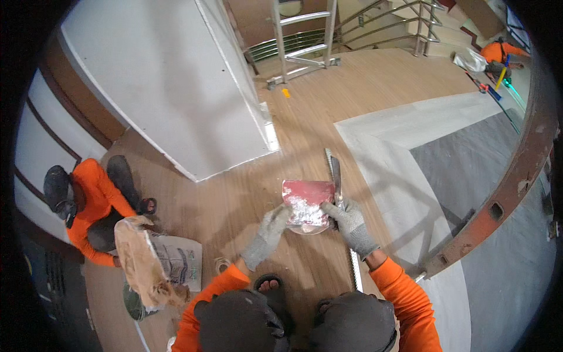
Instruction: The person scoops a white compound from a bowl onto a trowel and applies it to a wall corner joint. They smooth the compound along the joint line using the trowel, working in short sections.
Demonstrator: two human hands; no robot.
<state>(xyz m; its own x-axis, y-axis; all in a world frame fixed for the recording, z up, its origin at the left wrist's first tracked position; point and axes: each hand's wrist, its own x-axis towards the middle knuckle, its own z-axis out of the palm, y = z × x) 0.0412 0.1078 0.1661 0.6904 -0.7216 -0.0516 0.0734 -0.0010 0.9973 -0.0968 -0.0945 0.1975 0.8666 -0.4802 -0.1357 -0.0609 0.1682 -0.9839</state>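
In front of my knees I hold a flat red rectangular plate [307, 193], its lower half smeared with a white paste-like coating. My left hand [271, 233], in a grey knit glove, is closed on its left edge. My right hand [352, 226], gloved the same way, grips the right edge with the thumb laid over the face. A round pale rim [311, 230] shows just below the plate; what it belongs to is mostly hidden. Beside my right fingers a long dark tool with a light edge [334, 170] points away from me. Whether my right hand also holds it, I cannot tell.
A white panelled box structure [158, 76] stands ahead left, an aluminium ladder [305, 41] beyond. At left a person in orange [97, 199] crouches behind an opened paper sack [143, 258]. A curved rusty beam [492, 205] rises at right. Another person [498, 56] works far right.
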